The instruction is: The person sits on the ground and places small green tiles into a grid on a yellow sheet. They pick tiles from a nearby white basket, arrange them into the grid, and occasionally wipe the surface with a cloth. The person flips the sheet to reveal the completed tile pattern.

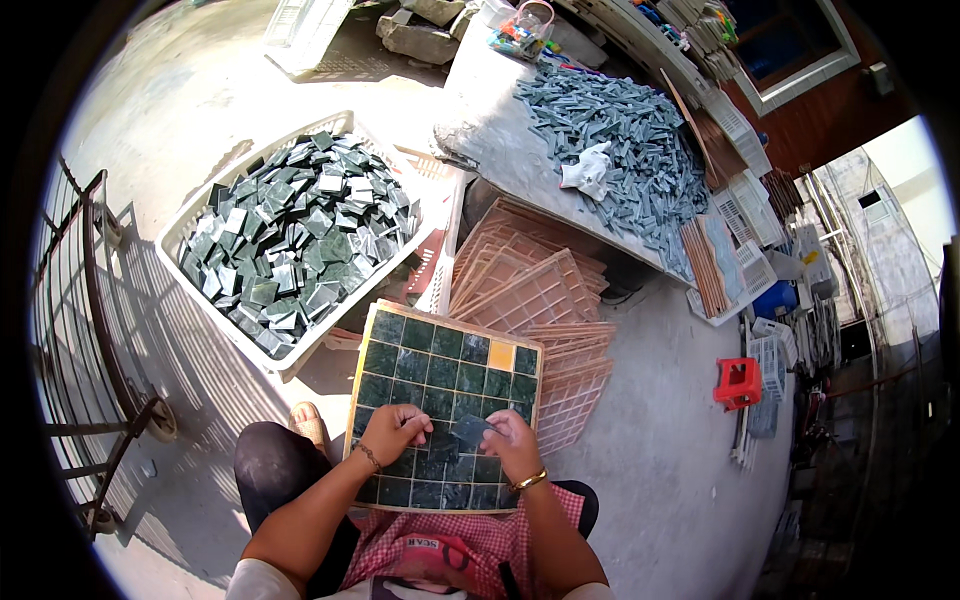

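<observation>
Right grip (511,440) pinches a dark tile (468,430) over the gridded board (501,356); left grip (396,427) curls narrow, contents unclear.

The lettering I can make out is on my pink checked apron (365,555), at the bottom centre of the frame: one short row of small capitals, along the top of a plain reddish patch (440,567). Below it, at the lower edge, my shirt (400,588) carries a dark-and-pale print, too cut off for me to read.
</observation>
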The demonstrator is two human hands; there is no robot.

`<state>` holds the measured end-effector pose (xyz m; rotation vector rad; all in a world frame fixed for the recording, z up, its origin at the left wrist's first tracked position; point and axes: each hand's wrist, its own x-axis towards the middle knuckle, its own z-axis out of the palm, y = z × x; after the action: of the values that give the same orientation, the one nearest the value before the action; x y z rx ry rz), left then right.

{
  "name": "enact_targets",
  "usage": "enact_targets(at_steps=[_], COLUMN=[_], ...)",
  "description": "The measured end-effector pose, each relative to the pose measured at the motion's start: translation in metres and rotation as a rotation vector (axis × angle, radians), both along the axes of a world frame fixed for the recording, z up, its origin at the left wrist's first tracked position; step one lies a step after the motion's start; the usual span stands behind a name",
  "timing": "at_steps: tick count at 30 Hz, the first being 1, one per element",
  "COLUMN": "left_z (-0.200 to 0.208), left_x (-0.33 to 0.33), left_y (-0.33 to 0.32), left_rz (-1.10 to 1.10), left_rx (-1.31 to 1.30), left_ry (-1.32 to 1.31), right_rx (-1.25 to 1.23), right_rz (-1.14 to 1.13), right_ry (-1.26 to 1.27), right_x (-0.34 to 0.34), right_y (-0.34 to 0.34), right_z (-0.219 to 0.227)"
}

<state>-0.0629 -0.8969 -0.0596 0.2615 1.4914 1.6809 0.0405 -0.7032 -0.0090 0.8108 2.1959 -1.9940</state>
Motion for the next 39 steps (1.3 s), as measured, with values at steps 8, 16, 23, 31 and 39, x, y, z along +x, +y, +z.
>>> enact_targets(at_steps=[8, 16, 23, 31, 39], left_z=[-0.009, -0.004, 0.006, 0.003, 0.002], left_x=[0.006, 0.001, -0.007, -0.011, -0.011], left_y=[0.003, 0.003, 0.003, 0.0, -0.001], left_rz=[-0.041, 0.031, 0.21, 0.337, 0.34], left_rx=[-0.026, -0.097, -0.105, -0.013, -0.01], left_ry=[0.052, 0.138, 0.11, -0.019, -0.027], right_rx=[0.81, 0.949, 0.857, 1.052, 0.872], right_rz=[0.133, 0.132, 0.368, 0.472, 0.317], right_ry=[0.421, 0.538, 0.279, 0.206, 0.12], right_x=[-0.024, -0.029, -0.01, -0.023, -0.056], right_y=[0.009, 0.03, 0.016, 0.017, 0.067], right_z=[0.005, -0.021, -0.026, -0.025, -0.026])
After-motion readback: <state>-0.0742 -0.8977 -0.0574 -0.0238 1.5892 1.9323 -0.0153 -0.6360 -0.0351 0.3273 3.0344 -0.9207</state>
